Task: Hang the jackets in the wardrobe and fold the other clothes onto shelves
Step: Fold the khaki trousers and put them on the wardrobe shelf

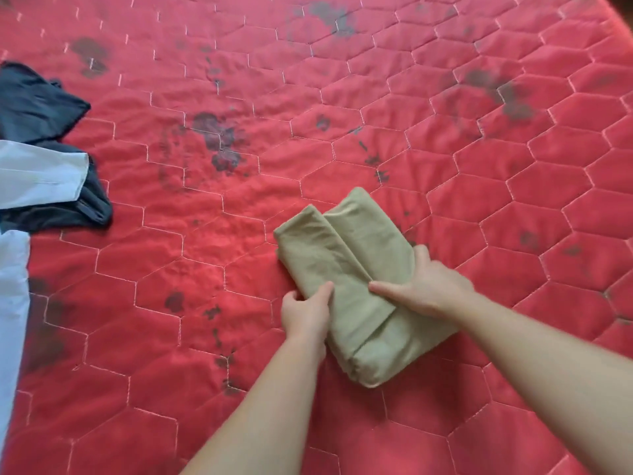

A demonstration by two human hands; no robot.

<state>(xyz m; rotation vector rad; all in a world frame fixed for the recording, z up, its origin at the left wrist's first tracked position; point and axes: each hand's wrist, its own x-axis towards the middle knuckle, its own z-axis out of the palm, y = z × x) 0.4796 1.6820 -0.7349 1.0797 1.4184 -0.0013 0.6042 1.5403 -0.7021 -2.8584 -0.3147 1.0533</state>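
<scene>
A folded khaki garment lies on the red quilted mattress, a little right of the middle. My left hand grips its left edge, thumb on top and fingers tucked under the fold. On the right, my right hand holds the other side, its thumb lying across the top flap and its fingers wrapped around the right edge. Both forearms reach in from the bottom of the view.
At the left edge lies a pile of other clothes: a dark navy garment, a white shirt sleeve over it, and more white cloth below. The mattress carries several dark stains.
</scene>
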